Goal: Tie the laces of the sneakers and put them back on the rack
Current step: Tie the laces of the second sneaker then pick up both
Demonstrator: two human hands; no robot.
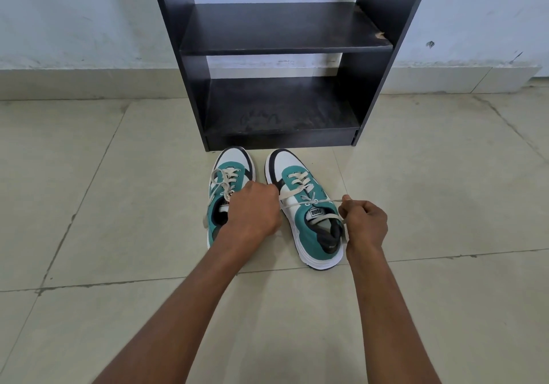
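Two teal, white and black sneakers stand side by side on the floor, toes toward the rack. The right sneaker [306, 208] has its cream laces [300, 195] pulled taut sideways into a knot above the tongue. My left hand [255, 208] grips one lace end on the left of that shoe, partly covering the left sneaker [228, 169]. My right hand [364, 220] pinches the other lace end to the right of the shoe. The left sneaker's laces [221, 180] lie in loops over its top.
A black shoe rack [285, 45] stands against the pale wall just beyond the sneakers' toes, its two visible shelves bare. The lower shelf [282, 110] is dusty. Beige tiled floor [118, 205] spreads all around.
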